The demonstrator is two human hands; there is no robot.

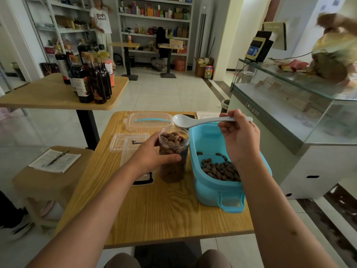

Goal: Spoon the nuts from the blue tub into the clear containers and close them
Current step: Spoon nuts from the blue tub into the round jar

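A clear round container [173, 163] stands upright on the wooden table [154, 209], filled with brown nuts almost to its open rim. My left hand [152, 153] wraps around its side. Right beside it sits the blue tub [212, 188], with nuts [220, 169] piled at its near end. My right hand [239, 136] holds a white spoon [195, 120] by the handle above the tub; the bowl of the spoon hovers just over the container's far rim and looks empty.
A clear lid with a blue strip [148, 120] lies at the table's far edge. Clear flat lids [127, 142] lie left of the container. A glass display counter [289, 113] stands close on the right. Dark bottles [88, 78] crowd another table to the left, with a stool [54, 171] below.
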